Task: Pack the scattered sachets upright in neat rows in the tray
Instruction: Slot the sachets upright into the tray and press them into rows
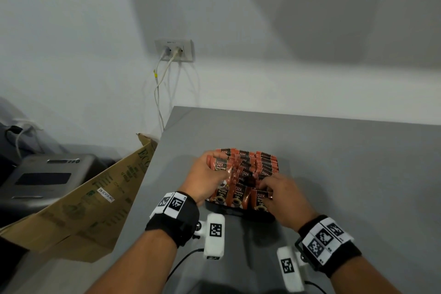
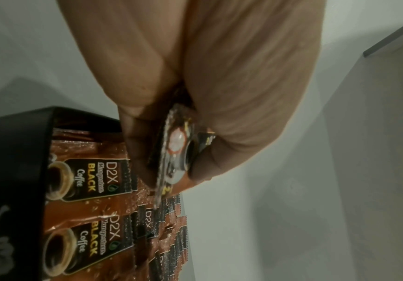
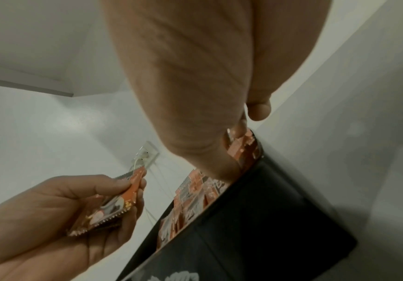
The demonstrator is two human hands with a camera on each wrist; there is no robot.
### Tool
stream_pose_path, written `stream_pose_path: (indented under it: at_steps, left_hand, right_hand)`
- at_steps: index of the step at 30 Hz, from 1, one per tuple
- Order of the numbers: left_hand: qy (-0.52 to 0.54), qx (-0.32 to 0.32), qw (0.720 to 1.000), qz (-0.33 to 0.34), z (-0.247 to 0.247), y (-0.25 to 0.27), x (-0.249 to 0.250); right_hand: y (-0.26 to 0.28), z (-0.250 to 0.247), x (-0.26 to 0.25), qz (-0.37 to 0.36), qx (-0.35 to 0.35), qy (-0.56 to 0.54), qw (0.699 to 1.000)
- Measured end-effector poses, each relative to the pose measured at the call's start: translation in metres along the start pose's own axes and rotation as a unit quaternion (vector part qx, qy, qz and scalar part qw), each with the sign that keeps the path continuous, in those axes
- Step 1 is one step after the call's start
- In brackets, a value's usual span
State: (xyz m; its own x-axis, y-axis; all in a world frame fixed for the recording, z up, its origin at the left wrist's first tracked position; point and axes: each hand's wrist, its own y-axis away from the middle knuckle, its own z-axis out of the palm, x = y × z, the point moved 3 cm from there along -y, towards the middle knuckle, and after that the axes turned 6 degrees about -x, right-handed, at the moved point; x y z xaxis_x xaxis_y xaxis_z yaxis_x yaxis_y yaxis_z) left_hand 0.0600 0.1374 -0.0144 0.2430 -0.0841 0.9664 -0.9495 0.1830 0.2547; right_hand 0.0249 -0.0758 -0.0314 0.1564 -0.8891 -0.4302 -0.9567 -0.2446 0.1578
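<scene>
A black tray on the grey table holds several brown "D2X Black Coffee" sachets standing upright in rows. My left hand hovers over the tray's left side and pinches a small bunch of sachets between thumb and fingers. The left wrist view shows that bunch edge-on above the tray's front row. My right hand is at the front right corner. Its bent fingers dip among the sachet tops and its thumb is free. The left hand and its bunch also show there.
The table stretches bare to the right and behind the tray. An open cardboard box leans at the table's left edge, with a grey appliance beyond it. A wall socket with cables hangs behind.
</scene>
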Motion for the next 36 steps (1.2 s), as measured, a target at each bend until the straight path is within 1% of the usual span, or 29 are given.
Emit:
stream_pose_path:
  at_steps: [3, 6, 9, 13, 16, 20, 22, 24, 26, 29, 33, 36]
  left_hand:
    - [-0.028, -0.007, 1.000, 0.011, 0.003, 0.000, -0.001]
    - [-0.012, -0.041, 0.999, 0.009, 0.010, 0.002, 0.003]
    - [-0.004, -0.090, 0.996, 0.024, 0.020, 0.004, 0.011]
    - [0.020, -0.114, 0.993, 0.038, 0.024, 0.005, 0.015]
    - [0.027, -0.107, 0.993, 0.035, 0.020, 0.006, 0.012]
    - [0.024, -0.104, 0.994, 0.036, 0.017, 0.008, 0.010]
    - [0.039, -0.061, 0.997, 0.036, 0.010, 0.007, 0.009]
    - [0.072, -0.001, 0.997, 0.025, -0.001, 0.006, 0.008]
    - [0.103, 0.043, 0.994, 0.010, -0.013, 0.004, 0.007]
    - [0.119, 0.079, 0.990, 0.013, -0.023, 0.004, 0.010]
    - [0.072, 0.096, 0.992, 0.036, -0.027, 0.006, 0.015]
    - [0.058, 0.084, 0.994, 0.040, -0.027, 0.010, 0.014]
  right_hand:
    - [0.001, -0.005, 0.000, 0.007, 0.022, -0.040, 0.999]
    - [0.001, -0.024, -0.017, -0.007, 0.054, -0.153, 0.987]
    - [-0.005, -0.036, -0.039, -0.018, 0.044, -0.259, 0.965]
    - [-0.015, -0.035, -0.049, -0.030, 0.063, -0.301, 0.951]
    - [-0.019, -0.030, -0.049, -0.026, 0.066, -0.311, 0.948]
    - [-0.020, -0.027, -0.049, -0.038, 0.064, -0.303, 0.950]
    - [-0.020, -0.030, -0.043, -0.022, 0.093, -0.318, 0.943]
    - [-0.020, -0.033, -0.035, 0.019, 0.117, -0.348, 0.930]
    - [-0.021, -0.031, -0.034, 0.040, 0.109, -0.334, 0.935]
    - [-0.024, -0.018, -0.046, 0.031, 0.067, -0.263, 0.962]
    - [-0.033, 0.002, -0.065, -0.011, 0.018, -0.155, 0.988]
    - [-0.040, 0.014, -0.073, -0.027, -0.014, -0.094, 0.995]
